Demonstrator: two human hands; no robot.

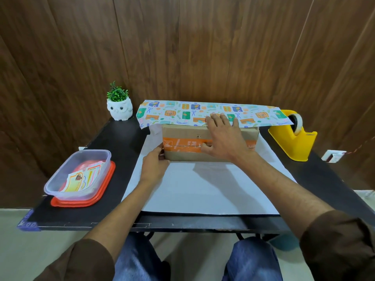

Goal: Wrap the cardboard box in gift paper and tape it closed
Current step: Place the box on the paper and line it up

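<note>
A brown cardboard box [182,155] with an orange tape band lies on the white underside of the gift paper [203,185], spread over the black table. The paper's far edge is folded over the box top, with its printed side [178,114] up. My right hand [223,138] lies flat on the box top, fingers straight and pressing the folded paper edge down, thumb against the box front. My left hand [155,161] holds the box's near left corner, fingers curled round it.
A yellow tape dispenser [294,138] stands at the right, partly under the paper's end. A white owl pot with a green plant [119,108] sits at the back left. A clear tub of stickers [79,175] on an orange lid sits at the left.
</note>
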